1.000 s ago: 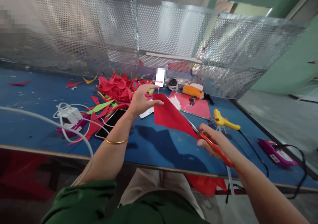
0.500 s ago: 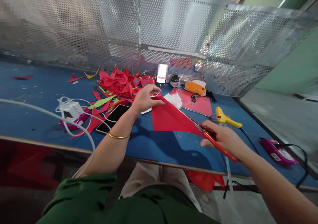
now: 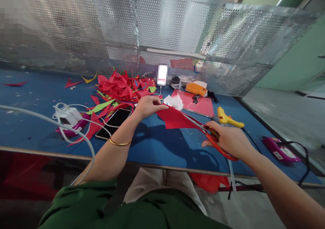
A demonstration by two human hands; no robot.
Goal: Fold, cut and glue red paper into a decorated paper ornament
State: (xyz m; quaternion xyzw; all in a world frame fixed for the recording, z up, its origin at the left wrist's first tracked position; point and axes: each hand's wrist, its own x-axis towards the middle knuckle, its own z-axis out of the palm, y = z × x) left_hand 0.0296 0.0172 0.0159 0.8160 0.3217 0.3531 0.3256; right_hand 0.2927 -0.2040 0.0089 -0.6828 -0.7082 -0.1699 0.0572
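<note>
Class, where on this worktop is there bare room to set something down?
Blue tabletop shows bare between the red sheet and the near edge, and at left between the thick white cable and that edge. It is crowded around the red and green scrap heap, the black-screened phone and white charger.

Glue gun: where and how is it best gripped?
Probably grip the yellow glue gun by its handle, from above, fingers closing across its slim width. It lies on its side, nozzle pointing away from the camera; the black cord leaves the handle's right end.
</note>
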